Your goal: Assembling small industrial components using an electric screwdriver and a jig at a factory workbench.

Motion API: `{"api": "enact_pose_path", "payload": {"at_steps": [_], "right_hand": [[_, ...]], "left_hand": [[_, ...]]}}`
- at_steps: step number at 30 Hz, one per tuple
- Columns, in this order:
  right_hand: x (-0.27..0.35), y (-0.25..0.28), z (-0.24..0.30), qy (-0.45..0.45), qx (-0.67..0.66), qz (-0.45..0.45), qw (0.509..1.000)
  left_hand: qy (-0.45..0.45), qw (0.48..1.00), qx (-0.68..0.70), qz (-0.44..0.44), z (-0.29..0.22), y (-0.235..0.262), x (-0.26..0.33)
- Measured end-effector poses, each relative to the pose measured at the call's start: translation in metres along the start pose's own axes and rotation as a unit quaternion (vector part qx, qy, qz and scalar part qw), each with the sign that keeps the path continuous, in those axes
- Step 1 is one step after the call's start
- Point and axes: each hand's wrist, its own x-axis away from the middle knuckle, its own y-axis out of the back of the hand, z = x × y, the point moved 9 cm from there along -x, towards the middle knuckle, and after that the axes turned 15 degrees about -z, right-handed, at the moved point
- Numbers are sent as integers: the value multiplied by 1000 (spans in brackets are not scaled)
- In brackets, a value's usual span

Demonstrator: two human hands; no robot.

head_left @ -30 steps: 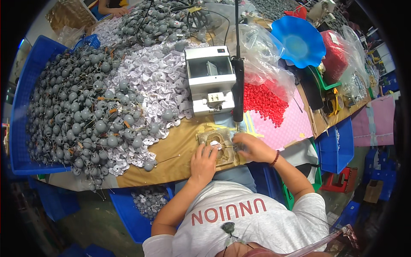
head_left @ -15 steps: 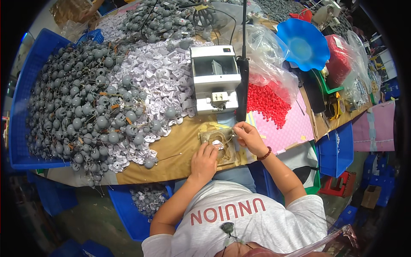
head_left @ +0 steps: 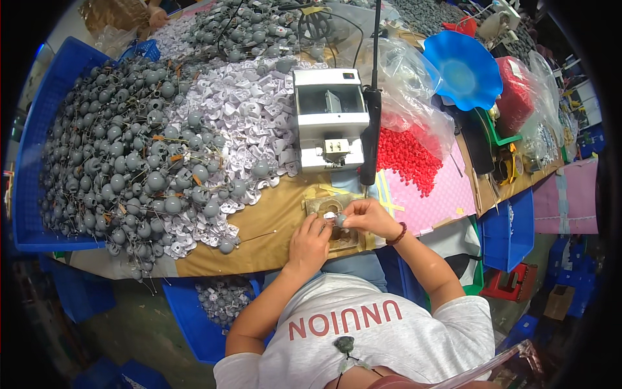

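Observation:
A worn fixture block (head_left: 354,241) with a rounded recess lies on the brown-covered table edge in front of me. My right hand (head_left: 370,219), beaded bracelet at its wrist, pinches a small grey plastic ball (head_left: 340,221) over the recess. My left hand (head_left: 310,245) rests on the block's left side, fingers bent and together, tips at a small white plastic part (head_left: 329,215) beside the ball. The fingers partly cover that part. Just beyond my right hand, a black electric screwdriver (head_left: 370,139) hangs upright, its tip above the block.
A white screw feeder (head_left: 330,120) stands behind the block. Left are heaps of grey balls with wires (head_left: 129,155) and white parts (head_left: 249,113); right, red parts (head_left: 405,155) and a blue scalloped bowl (head_left: 463,70). Someone else's hand (head_left: 157,17) shows at the far left.
My right hand has moved left and nearer from by the screwdriver tip to the recess, where the grey ball now shows in its fingers. My left hand has stayed nearly in place.

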Motion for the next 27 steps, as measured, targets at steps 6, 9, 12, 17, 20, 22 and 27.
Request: {"api": "enact_pose_path", "payload": {"at_steps": [6, 9, 12, 17, 20, 22, 27], "right_hand": [[3, -13, 34, 280, 324, -155, 891], [5, -19, 34, 324, 368, -164, 856], [8, -23, 35, 337, 397, -175, 836], [9, -25, 42, 293, 389, -188, 853], [2, -13, 43, 272, 314, -170, 894], [-5, 20, 60, 303, 222, -246, 893], [-44, 83, 126, 396, 140, -452, 787]], "left_hand": [[7, 1000, 28, -10, 3, 5, -4], [9, 999, 35, -20, 3, 7, -9], [12, 999, 26, -31, 6, 3, -6], [71, 995, 10, -75, 6, 4, -26], [70, 995, 0, -65, 3, 2, -28], [65, 997, -1, -51, 6, -5, -26], [66, 996, 14, -53, 9, -9, -24]]}}
